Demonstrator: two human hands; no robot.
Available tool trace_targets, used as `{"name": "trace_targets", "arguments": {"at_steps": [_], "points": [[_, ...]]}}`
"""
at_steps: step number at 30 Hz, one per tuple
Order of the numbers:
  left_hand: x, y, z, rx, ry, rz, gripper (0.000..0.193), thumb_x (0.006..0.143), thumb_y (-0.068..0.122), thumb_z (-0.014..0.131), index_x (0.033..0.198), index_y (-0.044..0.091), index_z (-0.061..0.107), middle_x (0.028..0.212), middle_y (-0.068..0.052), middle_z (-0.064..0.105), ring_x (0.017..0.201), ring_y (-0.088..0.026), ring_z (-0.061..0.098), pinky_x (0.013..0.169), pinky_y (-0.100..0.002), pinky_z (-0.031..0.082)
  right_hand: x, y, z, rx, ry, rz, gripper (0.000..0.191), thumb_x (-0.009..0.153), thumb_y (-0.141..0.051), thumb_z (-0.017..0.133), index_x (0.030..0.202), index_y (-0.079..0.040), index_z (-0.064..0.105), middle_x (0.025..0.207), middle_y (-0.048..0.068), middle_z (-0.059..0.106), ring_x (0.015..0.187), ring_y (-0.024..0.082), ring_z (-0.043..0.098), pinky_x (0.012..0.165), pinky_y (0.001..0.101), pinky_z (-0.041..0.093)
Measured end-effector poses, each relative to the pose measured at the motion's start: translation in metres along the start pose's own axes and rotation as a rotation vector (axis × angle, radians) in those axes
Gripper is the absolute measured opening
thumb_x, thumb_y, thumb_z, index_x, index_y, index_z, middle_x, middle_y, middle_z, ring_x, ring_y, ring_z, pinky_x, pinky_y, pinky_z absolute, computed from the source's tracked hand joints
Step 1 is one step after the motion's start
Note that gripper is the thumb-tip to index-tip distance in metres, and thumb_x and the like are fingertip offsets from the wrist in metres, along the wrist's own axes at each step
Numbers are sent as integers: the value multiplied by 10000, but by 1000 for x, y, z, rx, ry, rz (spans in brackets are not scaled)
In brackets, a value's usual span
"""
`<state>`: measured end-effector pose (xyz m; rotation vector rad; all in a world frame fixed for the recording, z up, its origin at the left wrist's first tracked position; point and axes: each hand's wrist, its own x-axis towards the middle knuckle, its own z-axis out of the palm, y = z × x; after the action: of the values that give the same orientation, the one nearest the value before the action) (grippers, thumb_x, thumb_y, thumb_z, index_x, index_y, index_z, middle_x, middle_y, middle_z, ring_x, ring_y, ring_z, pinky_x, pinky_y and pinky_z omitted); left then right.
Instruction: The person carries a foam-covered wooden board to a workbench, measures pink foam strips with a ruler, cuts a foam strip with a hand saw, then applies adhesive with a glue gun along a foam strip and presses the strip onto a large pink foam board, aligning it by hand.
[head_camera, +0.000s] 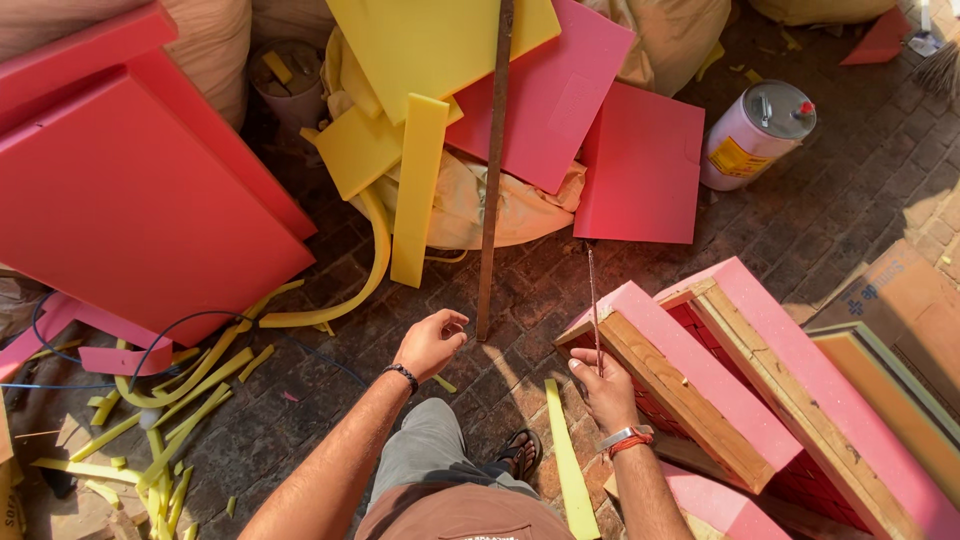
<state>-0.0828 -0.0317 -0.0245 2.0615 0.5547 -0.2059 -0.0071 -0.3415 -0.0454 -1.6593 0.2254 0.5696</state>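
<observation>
My right hand (603, 388) grips a thin long blade (594, 300) that points up and away, beside the corner of a pink foam-covered wooden frame (668, 370). My left hand (432, 343) hovers over the brick floor with fingers loosely curled and nothing in it, just left of the lower end of a long rusty metal bar (493, 170) that stands on the floor. A second pink foam-covered wooden frame (800, 380) lies to the right of the first.
Large pink foam sheets (130, 190) lie at the left and top (640, 165). Yellow foam pieces (418, 190) rest on a sack. Yellow offcut strips (170, 410) and a black cable litter the lower left. A white canister (755, 135) stands top right.
</observation>
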Motion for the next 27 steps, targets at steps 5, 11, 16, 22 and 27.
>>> {"name": "trace_targets", "arguments": {"at_steps": [5, 11, 16, 22, 27], "points": [[122, -20, -5, -73, -2, -76, 365, 840, 193, 715, 1193, 102, 714, 1102, -69, 780, 1026, -191, 743, 899, -351, 591, 84, -42, 17, -31, 20, 113, 250, 890, -161, 729, 1122, -68, 752, 646, -89, 451, 487, 46, 333, 421, 244, 232], [357, -13, 13, -109, -105, -43, 400, 833, 219, 740, 1194, 50, 696, 1089, -94, 782, 996, -196, 748, 875, -338, 592, 242, -111, 86, -148, 54, -8, 283, 887, -193, 747, 1150, -89, 741, 764, -75, 636, 670, 13, 544, 619, 184, 444], [541, -8, 1, -28, -171, -115, 474, 849, 275, 707, 1276, 78, 648, 1135, -80, 766, 1034, -224, 739, 900, -364, 590, 347, -165, 141, -45, 107, 162, 285, 881, -197, 747, 1146, -93, 745, 702, -67, 523, 588, 46, 449, 513, 238, 356], [712, -11, -3, 203, -163, -256, 630, 871, 505, 703, 1347, 106, 602, 1276, -112, 708, 1168, -292, 682, 999, -424, 535, 424, -195, 165, 59, 176, 300, 289, 890, -175, 740, 1161, -76, 741, 618, -83, 452, 507, 41, 371, 454, 240, 274], [814, -2, 15, 292, -183, -356, 807, 894, 541, 744, 1455, 34, 463, 1371, -222, 607, 1273, -367, 597, 1061, -470, 487, 469, -185, 153, 215, 220, 401, 308, 890, -156, 722, 1180, -53, 720, 577, -82, 385, 421, 48, 286, 382, 252, 189]]}}
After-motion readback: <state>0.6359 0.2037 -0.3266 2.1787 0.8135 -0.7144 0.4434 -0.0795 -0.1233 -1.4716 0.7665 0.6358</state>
